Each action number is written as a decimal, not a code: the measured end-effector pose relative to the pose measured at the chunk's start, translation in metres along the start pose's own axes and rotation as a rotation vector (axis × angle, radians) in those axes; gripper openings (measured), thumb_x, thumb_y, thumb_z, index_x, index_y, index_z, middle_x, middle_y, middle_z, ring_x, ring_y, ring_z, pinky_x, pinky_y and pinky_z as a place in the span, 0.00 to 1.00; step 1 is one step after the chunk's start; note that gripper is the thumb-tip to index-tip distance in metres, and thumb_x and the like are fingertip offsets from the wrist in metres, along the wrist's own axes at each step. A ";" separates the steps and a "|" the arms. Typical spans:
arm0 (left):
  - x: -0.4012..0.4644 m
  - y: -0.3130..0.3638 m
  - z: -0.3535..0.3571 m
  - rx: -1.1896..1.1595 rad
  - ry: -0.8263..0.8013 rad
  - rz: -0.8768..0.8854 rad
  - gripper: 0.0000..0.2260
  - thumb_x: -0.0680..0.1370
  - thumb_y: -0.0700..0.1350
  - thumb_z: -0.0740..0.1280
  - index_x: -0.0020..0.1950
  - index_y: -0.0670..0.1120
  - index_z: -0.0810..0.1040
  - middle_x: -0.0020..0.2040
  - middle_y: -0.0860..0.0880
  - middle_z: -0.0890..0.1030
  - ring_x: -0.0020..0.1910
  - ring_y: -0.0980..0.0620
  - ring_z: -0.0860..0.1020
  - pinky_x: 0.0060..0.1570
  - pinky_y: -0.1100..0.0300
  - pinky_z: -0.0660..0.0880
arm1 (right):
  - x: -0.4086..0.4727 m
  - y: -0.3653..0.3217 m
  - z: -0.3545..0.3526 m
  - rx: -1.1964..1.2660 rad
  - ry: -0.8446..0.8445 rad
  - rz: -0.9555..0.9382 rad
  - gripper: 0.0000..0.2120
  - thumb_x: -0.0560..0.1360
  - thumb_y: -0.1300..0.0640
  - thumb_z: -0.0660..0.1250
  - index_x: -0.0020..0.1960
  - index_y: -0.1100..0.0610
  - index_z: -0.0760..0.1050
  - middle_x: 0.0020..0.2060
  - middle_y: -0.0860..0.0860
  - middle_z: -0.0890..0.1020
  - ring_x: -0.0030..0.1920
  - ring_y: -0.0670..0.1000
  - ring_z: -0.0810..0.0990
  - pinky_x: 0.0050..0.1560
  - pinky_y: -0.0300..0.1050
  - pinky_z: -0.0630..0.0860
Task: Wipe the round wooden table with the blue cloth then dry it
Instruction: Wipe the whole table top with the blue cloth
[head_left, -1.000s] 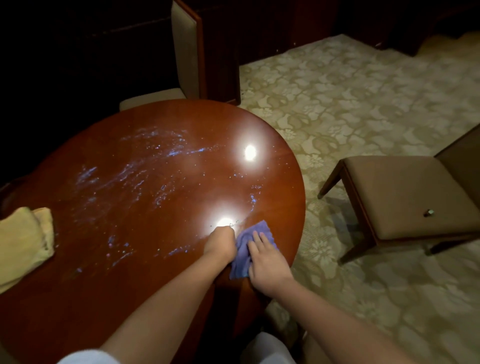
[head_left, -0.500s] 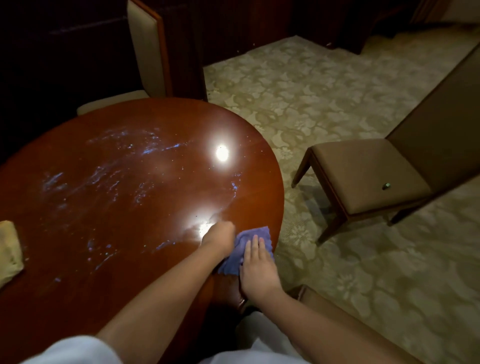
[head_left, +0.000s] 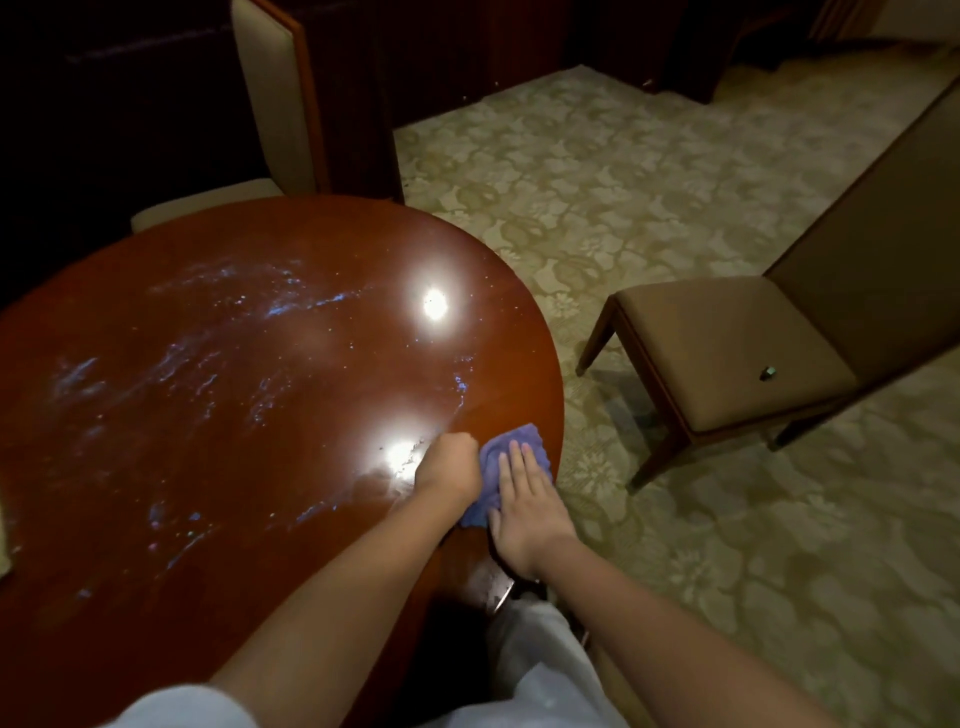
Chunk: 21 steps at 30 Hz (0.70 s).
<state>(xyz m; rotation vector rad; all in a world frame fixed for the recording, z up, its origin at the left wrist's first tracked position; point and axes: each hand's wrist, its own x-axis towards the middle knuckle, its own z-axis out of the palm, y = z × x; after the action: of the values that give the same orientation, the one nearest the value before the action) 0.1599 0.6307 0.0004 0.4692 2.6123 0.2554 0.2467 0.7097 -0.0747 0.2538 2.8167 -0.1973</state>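
Observation:
The round wooden table (head_left: 218, 426) fills the left of the view, its glossy top streaked with wet smears and two lamp reflections. The blue cloth (head_left: 506, 447) lies bunched at the table's right edge. My left hand (head_left: 451, 467) is a fist gripping the cloth's left side. My right hand (head_left: 522, 499) presses flat on top of the cloth, fingers together and pointing away from me. Much of the cloth is hidden under both hands.
A brown padded chair (head_left: 727, 353) stands on the patterned carpet to the right of the table. A cream-backed chair (head_left: 270, 109) sits at the table's far side. A sliver of a yellow cloth (head_left: 3, 535) shows at the left edge.
The view has swung right, so the yellow cloth has slid almost out of sight at the left. Both hands stay on the blue cloth at the table's right edge, shifted slightly toward the rim.

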 end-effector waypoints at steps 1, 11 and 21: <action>0.004 0.000 0.000 -0.019 0.004 -0.011 0.10 0.78 0.37 0.61 0.52 0.39 0.81 0.52 0.40 0.82 0.52 0.41 0.80 0.50 0.53 0.76 | 0.005 0.005 -0.005 -0.041 -0.009 -0.016 0.32 0.71 0.48 0.49 0.62 0.68 0.75 0.63 0.65 0.76 0.65 0.62 0.74 0.68 0.53 0.68; 0.048 0.004 -0.015 -0.136 0.011 -0.119 0.09 0.78 0.39 0.61 0.53 0.38 0.79 0.54 0.39 0.80 0.55 0.39 0.78 0.51 0.53 0.74 | 0.065 0.048 -0.042 -0.211 -0.052 -0.323 0.34 0.72 0.46 0.49 0.65 0.68 0.73 0.66 0.64 0.73 0.67 0.61 0.72 0.71 0.48 0.50; 0.059 0.013 -0.017 -0.170 0.047 -0.134 0.09 0.78 0.37 0.62 0.54 0.40 0.80 0.54 0.40 0.81 0.55 0.41 0.79 0.52 0.55 0.74 | 0.087 0.064 -0.058 -0.132 -0.053 -0.349 0.45 0.65 0.40 0.29 0.78 0.61 0.40 0.76 0.55 0.39 0.77 0.53 0.38 0.67 0.41 0.29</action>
<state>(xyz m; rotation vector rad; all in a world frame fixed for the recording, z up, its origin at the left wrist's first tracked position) 0.1066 0.6630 -0.0055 0.2318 2.6249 0.4444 0.1610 0.7949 -0.0539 -0.2714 2.7853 -0.0905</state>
